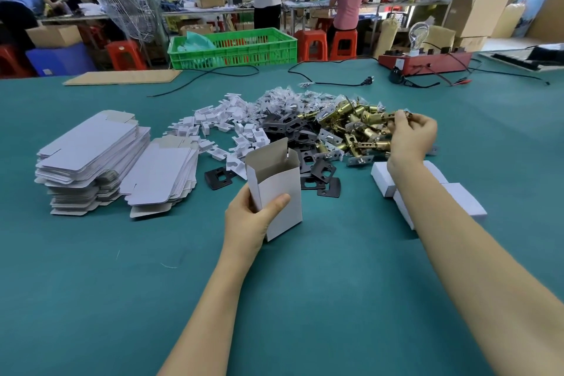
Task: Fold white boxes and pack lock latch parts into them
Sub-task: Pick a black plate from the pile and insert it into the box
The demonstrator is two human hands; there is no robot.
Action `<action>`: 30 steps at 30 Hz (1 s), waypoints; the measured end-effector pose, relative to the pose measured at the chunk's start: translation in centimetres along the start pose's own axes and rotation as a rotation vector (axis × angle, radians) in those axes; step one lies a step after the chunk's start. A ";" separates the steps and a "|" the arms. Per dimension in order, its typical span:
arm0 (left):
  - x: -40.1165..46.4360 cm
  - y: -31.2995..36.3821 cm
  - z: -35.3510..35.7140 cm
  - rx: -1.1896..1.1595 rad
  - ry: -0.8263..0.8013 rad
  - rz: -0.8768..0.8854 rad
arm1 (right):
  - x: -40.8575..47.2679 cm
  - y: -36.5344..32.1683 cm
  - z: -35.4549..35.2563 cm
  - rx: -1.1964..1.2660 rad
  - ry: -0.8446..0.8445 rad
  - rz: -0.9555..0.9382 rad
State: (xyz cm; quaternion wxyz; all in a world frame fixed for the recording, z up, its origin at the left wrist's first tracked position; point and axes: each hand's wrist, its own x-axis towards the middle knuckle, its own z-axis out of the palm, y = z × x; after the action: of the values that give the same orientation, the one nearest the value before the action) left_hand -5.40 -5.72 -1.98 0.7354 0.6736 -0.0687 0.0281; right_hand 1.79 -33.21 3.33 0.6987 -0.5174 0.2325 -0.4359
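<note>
White open box gripped by left hand; right hand pinches brass latch.

green crate at far edge of teal surface | cardboard sheet left | red box with bulb right | black cables between | red stools behind
</note>
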 end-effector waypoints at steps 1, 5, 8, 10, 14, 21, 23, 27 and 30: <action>0.0 0.0 0.0 0.001 0.002 -0.002 | 0.0 -0.7 0.0 0.061 0.017 0.041; 0.0 0.0 0.0 0.007 0.004 -0.002 | -0.8 -2.4 -1.0 0.112 -0.026 0.228; -0.1 0.0 0.0 0.013 0.001 -0.002 | -1.6 -3.2 -1.9 -0.060 -0.139 0.270; -0.1 0.1 0.0 0.021 -0.005 0.001 | -2.3 -3.2 -2.4 -0.242 -0.239 0.231; -0.2 -0.1 0.0 0.018 -0.010 0.000 | -3.7 -2.6 -3.1 -0.566 -0.342 0.062; -0.5 -0.4 0.9 0.116 -0.096 0.037 | -4.8 -6.8 -2.5 -0.652 -0.644 -0.036; -0.7 -0.5 1.1 0.156 -0.111 0.053 | -5.3 -8.9 -2.9 -0.481 -0.798 0.076; -0.6 -0.5 1.0 0.178 -0.125 0.063 | -7.3 -11.5 -2.4 -0.143 -1.017 0.192; -0.6 -0.4 0.9 0.184 -0.115 0.047 | -9.3 -11.6 -1.1 -0.074 -1.045 0.166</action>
State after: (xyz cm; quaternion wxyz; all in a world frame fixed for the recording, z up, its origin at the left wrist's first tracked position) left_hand -6.00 -6.66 -2.42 0.6645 0.7368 -0.1237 0.0131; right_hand -8.10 -26.84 12.49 0.7348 -0.6699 -0.0915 -0.0545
